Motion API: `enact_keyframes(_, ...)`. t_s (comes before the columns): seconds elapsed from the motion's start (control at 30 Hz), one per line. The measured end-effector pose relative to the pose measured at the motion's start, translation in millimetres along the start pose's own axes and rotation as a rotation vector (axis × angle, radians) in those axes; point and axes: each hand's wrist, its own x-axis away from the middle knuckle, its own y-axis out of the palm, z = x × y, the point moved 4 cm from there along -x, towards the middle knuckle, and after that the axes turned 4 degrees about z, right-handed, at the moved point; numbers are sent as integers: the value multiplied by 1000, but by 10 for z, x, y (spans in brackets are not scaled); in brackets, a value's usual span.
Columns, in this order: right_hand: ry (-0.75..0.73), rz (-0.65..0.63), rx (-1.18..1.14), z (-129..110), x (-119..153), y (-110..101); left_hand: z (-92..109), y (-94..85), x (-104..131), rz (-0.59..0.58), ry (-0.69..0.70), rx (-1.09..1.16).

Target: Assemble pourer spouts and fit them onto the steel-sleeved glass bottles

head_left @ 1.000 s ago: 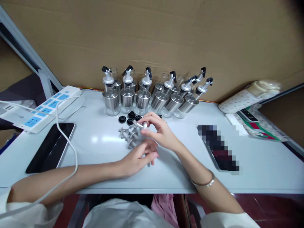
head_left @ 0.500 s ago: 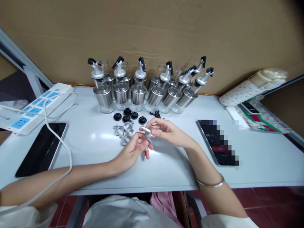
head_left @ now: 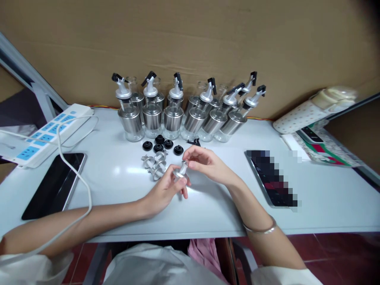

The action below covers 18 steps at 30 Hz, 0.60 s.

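Over the last half-second the silver pourer top (head_left: 183, 169), at the frame's centre, has tipped upright; the left hand (head_left: 164, 192) now grips its flange, the right hand (head_left: 210, 165) pinches its tip, apparently steadying it between them. The right-side smartphone (head_left: 264, 174) (partly pixelated) shows nothing readable.

The spout (head_left: 183, 170) is silver-grey, the 5 discs (head_left: 178, 150) black, the flask (head_left: 292, 120) white with coloured dots.
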Motion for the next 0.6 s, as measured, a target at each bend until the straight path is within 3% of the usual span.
enact_keyframes(0.37,-85,21,188,-51,7,-25,50,-8,22,22,17,-10)
enact_keyframes(0.6,0,-55,143,-54,17,59,13,0,26,18,-9,-52)
